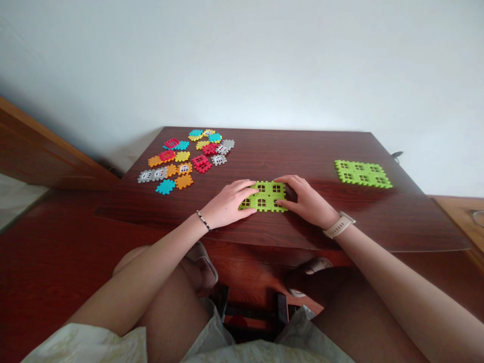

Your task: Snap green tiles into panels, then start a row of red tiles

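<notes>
A flat panel of joined green window tiles (265, 195) lies near the front edge of a dark wooden table (295, 151). My left hand (229, 202) rests on the panel's left side, fingers stretched over the tiles and pressing down. My right hand (306, 199) covers the right side, fingers curled on the top and right edges. A second green panel (362, 173) of several joined tiles lies apart at the table's right. A loose pile of coloured tiles (187, 157), red, orange, yellow, teal and grey, sits at the back left.
A white wall stands behind the table. A wooden ledge (41, 151) runs along the left. My knees and a pair of sandals (308, 269) show below the table's front edge. A lighter wooden surface (459, 214) adjoins at the right.
</notes>
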### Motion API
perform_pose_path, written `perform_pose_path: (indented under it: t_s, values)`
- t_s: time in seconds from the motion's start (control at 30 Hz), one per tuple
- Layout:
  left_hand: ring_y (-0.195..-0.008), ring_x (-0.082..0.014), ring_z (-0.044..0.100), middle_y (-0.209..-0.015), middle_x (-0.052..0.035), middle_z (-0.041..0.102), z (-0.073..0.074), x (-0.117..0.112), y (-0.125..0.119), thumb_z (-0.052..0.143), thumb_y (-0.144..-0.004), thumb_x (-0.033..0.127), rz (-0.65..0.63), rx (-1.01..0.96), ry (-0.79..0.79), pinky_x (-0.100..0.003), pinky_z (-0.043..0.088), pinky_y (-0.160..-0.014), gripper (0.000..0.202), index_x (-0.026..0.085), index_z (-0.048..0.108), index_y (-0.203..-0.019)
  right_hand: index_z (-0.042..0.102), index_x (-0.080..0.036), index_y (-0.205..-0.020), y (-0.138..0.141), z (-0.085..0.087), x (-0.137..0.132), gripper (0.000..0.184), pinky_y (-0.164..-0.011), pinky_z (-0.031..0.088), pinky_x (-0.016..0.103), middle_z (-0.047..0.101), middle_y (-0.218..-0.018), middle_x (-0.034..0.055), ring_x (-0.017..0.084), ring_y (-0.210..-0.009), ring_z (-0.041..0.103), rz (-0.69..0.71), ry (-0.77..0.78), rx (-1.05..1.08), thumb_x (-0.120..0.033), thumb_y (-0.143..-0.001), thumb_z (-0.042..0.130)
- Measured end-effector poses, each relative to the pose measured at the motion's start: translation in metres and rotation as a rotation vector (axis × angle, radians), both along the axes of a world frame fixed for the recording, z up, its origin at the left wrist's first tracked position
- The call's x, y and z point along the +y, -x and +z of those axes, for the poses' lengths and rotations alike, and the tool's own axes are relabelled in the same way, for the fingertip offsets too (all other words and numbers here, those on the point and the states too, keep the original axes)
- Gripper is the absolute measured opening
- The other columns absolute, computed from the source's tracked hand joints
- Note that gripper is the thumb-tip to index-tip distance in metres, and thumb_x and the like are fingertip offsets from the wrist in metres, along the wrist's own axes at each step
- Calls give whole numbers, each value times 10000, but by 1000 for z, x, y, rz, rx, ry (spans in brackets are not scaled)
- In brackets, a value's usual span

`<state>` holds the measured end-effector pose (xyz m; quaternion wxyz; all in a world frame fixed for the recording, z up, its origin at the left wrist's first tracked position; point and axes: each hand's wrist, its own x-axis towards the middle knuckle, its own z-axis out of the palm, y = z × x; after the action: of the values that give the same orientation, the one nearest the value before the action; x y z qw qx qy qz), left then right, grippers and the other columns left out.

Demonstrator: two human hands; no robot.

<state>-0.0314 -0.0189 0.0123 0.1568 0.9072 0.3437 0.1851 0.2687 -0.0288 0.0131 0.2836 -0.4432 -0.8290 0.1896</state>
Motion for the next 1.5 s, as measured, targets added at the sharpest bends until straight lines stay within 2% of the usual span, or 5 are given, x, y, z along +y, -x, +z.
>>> perform_pose_path:
  t_s: [0.2, 0.53, 0.83, 1.1, 1.5]
  values:
    - [-1683, -400, 270, -1804, -194, 281, -6, 2, 0, 843, -939, 413, 70, -78, -34, -641, 321, -1351, 835, 270, 428, -1650, 552, -335, -1554, 1, 7, -8, 628, -1135, 577, 555, 609, -1442, 107, 344, -1298, 649, -31, 24, 98, -329, -959, 754]
    - [-1579, -422, 454, -1712, -233, 440, -11, 5, -2, 905, -868, 465, 212, -156, 71, -630, 390, -1297, 1134, 261, 216, -1745, 546, -324, -1602, -3, 7, -6, 743, -1009, 655, 527, 617, -1366, 113, 280, -1030, 711, -153, 144, 276, -358, -901, 791]
    - [-1043, -210, 741, -1177, -94, 746, -6, 10, -4, 760, -962, 306, 272, -592, 378, -367, 616, -960, 648, 215, 522, -1557, 655, -292, -1470, -3, 13, -6, 652, -1035, 639, 514, 786, -1233, 83, 308, -1125, 745, -127, 308, 584, -444, -877, 881]
    - [-993, -202, 745, -1050, -60, 765, -1, 10, -6, 813, -891, 285, 295, -735, 480, -328, 610, -885, 543, 197, 644, -1400, 739, -254, -1255, -3, 11, -6, 503, -1068, 618, 495, 774, -1330, 107, 306, -1214, 735, -170, 329, 710, -483, -846, 924]
    - [-959, -197, 733, -1022, -46, 768, -1, 6, -12, 864, -831, 340, 358, -846, 464, -325, 609, -862, 463, 192, 696, -1236, 750, -238, -1067, -6, 12, -6, 386, -904, 634, 443, 816, -1028, 64, 274, -969, 761, -209, 242, 531, -551, -879, 873]
